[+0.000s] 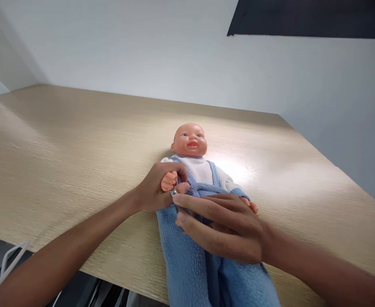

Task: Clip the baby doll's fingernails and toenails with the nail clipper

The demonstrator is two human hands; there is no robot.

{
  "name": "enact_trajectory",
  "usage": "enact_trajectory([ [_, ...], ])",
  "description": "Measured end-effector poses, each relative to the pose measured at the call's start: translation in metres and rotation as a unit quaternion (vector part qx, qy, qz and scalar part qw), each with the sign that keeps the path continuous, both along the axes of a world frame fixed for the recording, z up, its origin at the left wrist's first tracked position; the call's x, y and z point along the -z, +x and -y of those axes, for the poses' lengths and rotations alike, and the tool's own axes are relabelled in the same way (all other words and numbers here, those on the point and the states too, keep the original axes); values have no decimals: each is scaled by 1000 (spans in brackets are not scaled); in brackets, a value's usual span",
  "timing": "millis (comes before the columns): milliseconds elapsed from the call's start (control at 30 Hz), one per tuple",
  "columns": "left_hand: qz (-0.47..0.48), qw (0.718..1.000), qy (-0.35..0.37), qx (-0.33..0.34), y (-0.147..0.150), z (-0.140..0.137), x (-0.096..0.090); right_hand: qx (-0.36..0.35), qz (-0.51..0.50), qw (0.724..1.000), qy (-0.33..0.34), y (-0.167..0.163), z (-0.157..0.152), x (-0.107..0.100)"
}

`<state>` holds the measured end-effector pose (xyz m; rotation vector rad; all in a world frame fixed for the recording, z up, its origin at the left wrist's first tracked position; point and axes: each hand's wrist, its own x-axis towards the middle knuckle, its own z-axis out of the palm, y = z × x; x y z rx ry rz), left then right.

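A baby doll [190,143] with a bare head, a white top and blue fleece overalls lies on its back on the table. My left hand [162,185] is closed around the doll's arm at the left, and the doll's small hand [168,181] sticks out by my thumb. My right hand [229,224] lies across the doll's middle, its fingers closed on a small silver metal tool that looks like a nail clipper [174,192]. The tool's end is close to the doll's hand; whether they touch I cannot tell. My fingers hide most of the tool.
The light wooden table [79,140] reaches back to a pale wall [136,47]. A dark panel [312,17] is on the wall at the upper right. Below the table's front edge at the left are a white cable [7,268] and dark objects. The doll's legs extend toward the front edge.
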<state>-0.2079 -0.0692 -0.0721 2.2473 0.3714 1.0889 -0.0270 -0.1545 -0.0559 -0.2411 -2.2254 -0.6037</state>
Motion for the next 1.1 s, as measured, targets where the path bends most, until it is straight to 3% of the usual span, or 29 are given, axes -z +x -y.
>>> enact_trajectory([
  [133, -3, 1000, 2, -9, 1, 2, -1, 16, 33, 999, 11, 0, 1, -4],
  [267, -1, 1000, 3, -14, 1, 2, -3, -16, -4, 1000, 22, 4, 0, 0],
  [467, 7, 1000, 17, 1, 0, 0, -3, 30, -41, 998, -48, 11, -2, 13],
  [600, 10, 1000, 20, 7, 0, 0, -2, 20, -49, 996, -71, 11, -4, 16],
  [800, 10, 1000, 23, 9, 1, -1, -1, 15, -50, 998, -36, 11, -6, 13],
  [1100, 12, 1000, 15, 8, 0, 1, -1, 29, -27, 998, -58, 14, -2, 13],
])
